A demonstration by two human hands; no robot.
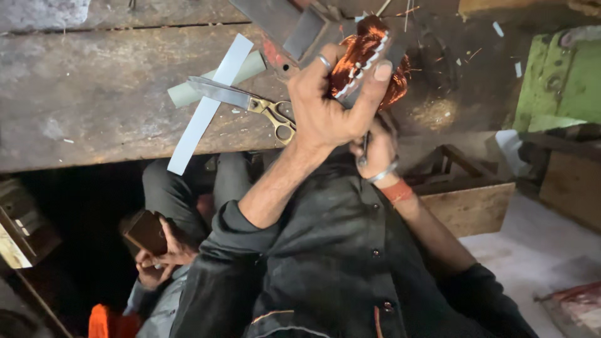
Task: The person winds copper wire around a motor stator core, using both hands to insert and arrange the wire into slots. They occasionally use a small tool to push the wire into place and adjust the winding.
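Copper-wound stator (366, 59) held up over the far edge of the bench (94, 94), roughly centre-top of view. Windings already in: thick orange coil bulging out both sides of the core, pale insulation strips showing along the slots. So winding looks largely done; judging by that, now at the dressing or insulating stage, not complete — loose coil ends still untied, no lacing visible. Left hand (332, 106) wrapped round the stator from below, thumb clamped across the front, fingers closed on the core. Right hand (377, 150) tucked just under and behind the left, closed round a thin dark tool (364, 149); tip hidden, so can't tell what it touches. Metal bangle and orange band on that wrist. On the bench left of the stator: scissors (247, 103) lying flat, blades over a long pale paper strip (210, 103) and a rolled sheet (216, 78) — presumably stock for more slot liners. Bits of wire and paper offcuts scattered behind. Another person seated below the bench, hands on a brown phone-like object (147, 231), not involved. Wooden crate (466, 200) to the right.
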